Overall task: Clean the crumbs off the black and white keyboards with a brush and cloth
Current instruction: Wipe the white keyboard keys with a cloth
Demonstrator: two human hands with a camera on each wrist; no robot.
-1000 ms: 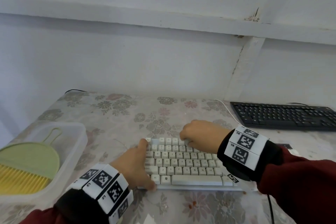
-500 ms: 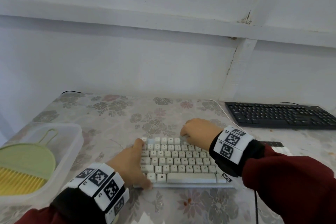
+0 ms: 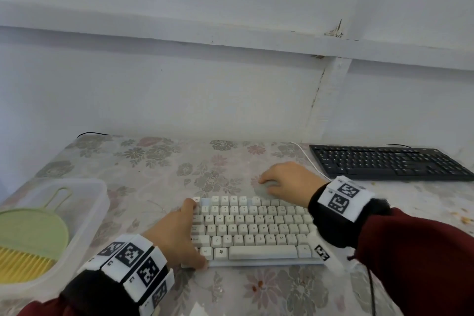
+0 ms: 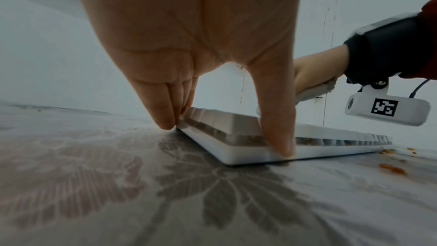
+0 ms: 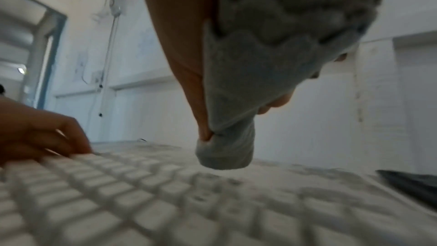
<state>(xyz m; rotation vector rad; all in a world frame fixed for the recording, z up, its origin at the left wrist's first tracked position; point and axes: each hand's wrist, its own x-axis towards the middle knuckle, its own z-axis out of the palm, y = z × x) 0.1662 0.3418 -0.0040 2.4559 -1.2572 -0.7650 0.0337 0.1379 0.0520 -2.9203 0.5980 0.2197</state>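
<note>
Overhead, the white keyboard (image 3: 254, 231) is mid-wipe and the black keyboard (image 3: 389, 161) waits far right; the brush (image 3: 28, 238) lies binned. Left wrist: the left hand (image 4: 189, 48) pinches the keyboard's corner, crumbs (image 4: 391, 168) nearby. Right wrist: the right hand (image 5: 187, 44) clenches the cloth (image 5: 272, 54), so probably half remains

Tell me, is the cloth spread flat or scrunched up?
Scrunched up. The right hand grips the grey cloth in a bunch, its folds hanging down just above the white keyboard.
</note>
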